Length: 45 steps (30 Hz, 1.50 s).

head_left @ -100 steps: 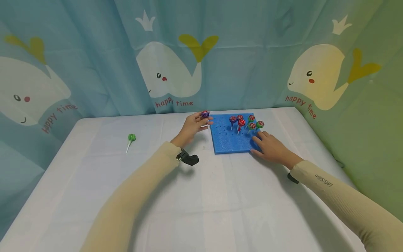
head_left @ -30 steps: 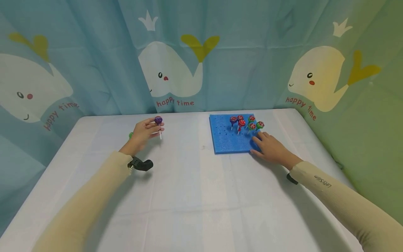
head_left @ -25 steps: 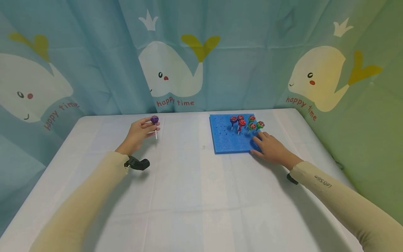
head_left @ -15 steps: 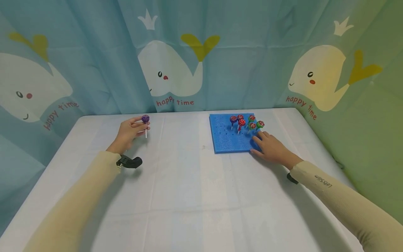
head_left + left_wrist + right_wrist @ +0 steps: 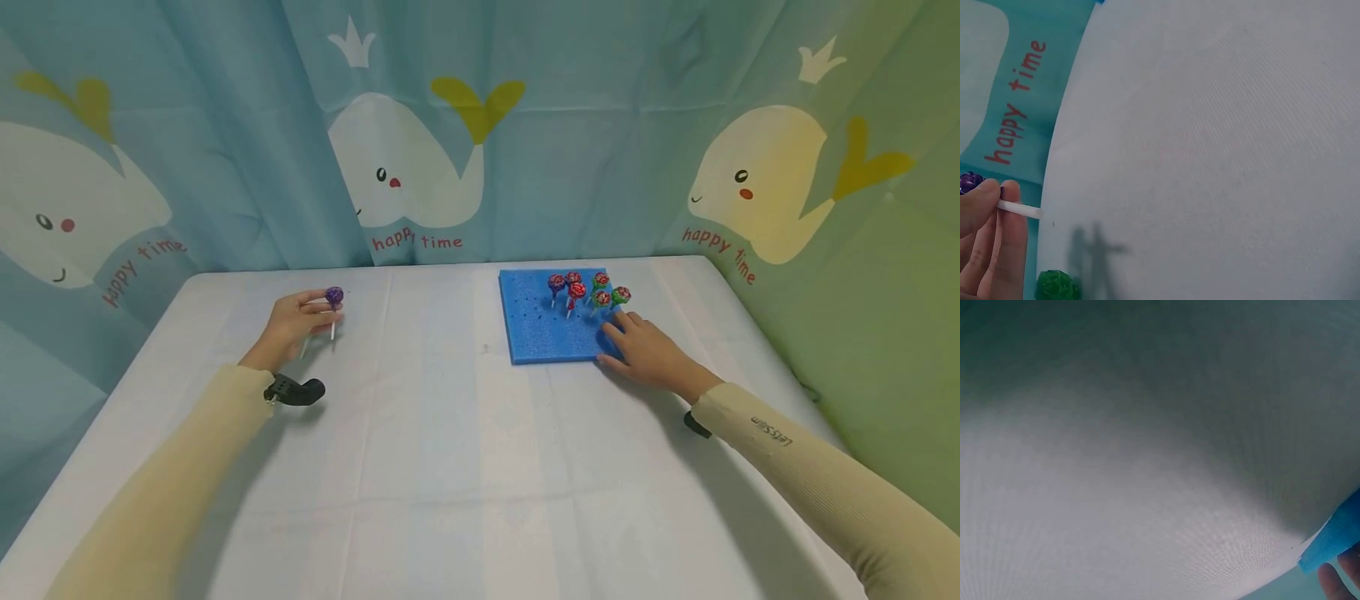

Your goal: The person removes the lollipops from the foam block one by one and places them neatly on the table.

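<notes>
Right hand (image 5: 647, 353), fingers loose, rested at the near right corner of the blue foam board (image 5: 536, 340). Left hand (image 5: 291, 327) pinched a purple lollipop (image 5: 334, 296), stick down, over the bench (image 5: 450, 442); a green lollipop (image 5: 1057, 286) lay beneath, mostly hidden. Six more lollipops (image 5: 576, 290) stood toward the board's far side. Whale-print curtain (image 5: 600, 192) hung behind.

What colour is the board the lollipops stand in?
Blue; the board shows best in the head view.

Lollipops (image 5: 576, 291) in board (image 5: 555, 343); loose lollipop (image 5: 1057, 286) left, apparently on table (image 5: 450, 433).
</notes>
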{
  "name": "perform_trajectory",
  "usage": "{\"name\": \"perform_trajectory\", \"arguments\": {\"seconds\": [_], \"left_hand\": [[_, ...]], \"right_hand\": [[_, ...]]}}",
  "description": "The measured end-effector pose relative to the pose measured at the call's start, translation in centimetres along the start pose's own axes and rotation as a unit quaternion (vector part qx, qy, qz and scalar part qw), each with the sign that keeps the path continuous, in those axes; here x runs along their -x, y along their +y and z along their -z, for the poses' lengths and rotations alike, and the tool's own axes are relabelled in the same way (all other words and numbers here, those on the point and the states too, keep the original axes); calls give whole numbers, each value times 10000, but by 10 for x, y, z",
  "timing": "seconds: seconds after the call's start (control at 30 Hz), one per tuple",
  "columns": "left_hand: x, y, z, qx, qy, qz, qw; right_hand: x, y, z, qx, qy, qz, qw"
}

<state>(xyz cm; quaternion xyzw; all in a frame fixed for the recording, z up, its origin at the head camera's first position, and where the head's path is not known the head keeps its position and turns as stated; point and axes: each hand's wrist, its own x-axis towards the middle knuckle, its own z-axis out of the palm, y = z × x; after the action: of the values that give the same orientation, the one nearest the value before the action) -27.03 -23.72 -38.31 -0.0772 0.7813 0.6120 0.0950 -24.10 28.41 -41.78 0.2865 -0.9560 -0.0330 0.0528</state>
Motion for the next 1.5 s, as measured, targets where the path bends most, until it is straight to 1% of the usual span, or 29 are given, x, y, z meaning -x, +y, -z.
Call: {"name": "perform_trajectory", "arguments": {"seconds": [0.13, 0.23, 0.37, 0.5, 0.63, 0.73, 0.9, 1.03, 1.13, 1.3, 1.5], "left_hand": [[1, -4, 2, -205, -42, 6, 9998], [1, -7, 4, -249, -113, -12, 9996], [2, -11, 5, -448, -169, 46, 9988], [3, -11, 4, -853, -56, 218, 9961], [4, -12, 2, -1220, 80, 283, 9921], [5, -12, 1, -1370, 120, 242, 9902], [5, -12, 1, -1330, 121, 160, 9909], [5, -12, 0, -1413, 137, 145, 9898], [4, -13, 0, -1543, 187, 154, 9877], [6, -11, -1, -1842, 239, 135, 9825], [8, -9, -2, -2107, 200, 32, 9773]], "right_hand": [[0, 0, 0, -11, 0, 6, 10000], [0, 0, 0, -5, -21, -1, 10000], [0, 0, 1, -20, -15, -10, 10000], [1, -1, 1, -27, 26, 12, 10000], [1, -1, 1, -12, 13, 14, 10000], [0, -1, 2, -20, -20, 2, 10000], [0, -1, 3, -6, -38, -7, 10000], [0, -1, 3, 16, -39, -12, 10000], [-1, -1, 3, 13, -47, -11, 10000], [0, -1, 3, -20, -40, -15, 10000], [0, -2, 2, -1, -74, -30, 10000]]}}
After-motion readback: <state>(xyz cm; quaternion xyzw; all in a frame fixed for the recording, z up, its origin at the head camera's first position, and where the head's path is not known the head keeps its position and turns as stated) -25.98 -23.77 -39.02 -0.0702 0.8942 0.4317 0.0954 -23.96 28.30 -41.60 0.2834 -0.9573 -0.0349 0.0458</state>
